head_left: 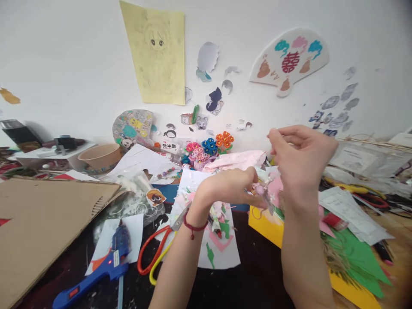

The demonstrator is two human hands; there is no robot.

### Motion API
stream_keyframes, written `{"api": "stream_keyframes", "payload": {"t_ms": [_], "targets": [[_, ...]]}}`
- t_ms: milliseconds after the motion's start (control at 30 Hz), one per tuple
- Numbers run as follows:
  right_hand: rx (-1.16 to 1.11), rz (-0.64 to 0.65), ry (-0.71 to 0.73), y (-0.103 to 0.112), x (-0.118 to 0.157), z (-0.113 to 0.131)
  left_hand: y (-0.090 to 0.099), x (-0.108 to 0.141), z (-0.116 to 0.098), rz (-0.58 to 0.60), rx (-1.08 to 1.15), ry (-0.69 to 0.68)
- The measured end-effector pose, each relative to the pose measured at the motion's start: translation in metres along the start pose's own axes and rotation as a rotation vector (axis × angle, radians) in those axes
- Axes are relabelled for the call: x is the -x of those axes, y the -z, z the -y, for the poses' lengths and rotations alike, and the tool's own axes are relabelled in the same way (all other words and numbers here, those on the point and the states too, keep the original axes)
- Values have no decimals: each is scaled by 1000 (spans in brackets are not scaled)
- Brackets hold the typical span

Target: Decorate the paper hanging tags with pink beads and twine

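My left hand [233, 185], with a dark red cord bracelet at the wrist, reaches in over the table and pinches a small pale lilac-pink craft piece [265, 196] between thumb and fingers. The exact kind of this piece is hard to tell. My right hand [301, 156] is raised above and to the right of it, thumb and fingertips pressed together. Whatever those fingertips hold, if anything, is too small to make out. Under my left forearm lie scissors [156, 249] with red and yellow handles, beside a white sheet [222, 257] strewn with green and pink paper scraps.
A blue glue gun [111, 262], its red light on, lies at front left near a large cardboard sheet [48, 223]. Bright beaded flowers [209, 148] stand by the wall. Yellow card [265, 227] and green paper [357, 257] lie on the right.
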State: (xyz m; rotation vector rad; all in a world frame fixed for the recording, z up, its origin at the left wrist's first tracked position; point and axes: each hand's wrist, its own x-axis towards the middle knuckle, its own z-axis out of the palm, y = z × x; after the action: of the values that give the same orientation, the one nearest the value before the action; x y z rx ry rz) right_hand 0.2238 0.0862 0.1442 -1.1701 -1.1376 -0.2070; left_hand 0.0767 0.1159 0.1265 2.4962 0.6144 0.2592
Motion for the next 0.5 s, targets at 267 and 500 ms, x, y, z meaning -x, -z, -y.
{"api": "stream_keyframes", "payload": {"t_ms": [267, 500], "targets": [[170, -325, 169, -1, -11, -7, -28, -15, -25, -216, -289, 124], [282, -504, 217, 3, -26, -24, -56, -22, -37, -486, -447, 129]]}}
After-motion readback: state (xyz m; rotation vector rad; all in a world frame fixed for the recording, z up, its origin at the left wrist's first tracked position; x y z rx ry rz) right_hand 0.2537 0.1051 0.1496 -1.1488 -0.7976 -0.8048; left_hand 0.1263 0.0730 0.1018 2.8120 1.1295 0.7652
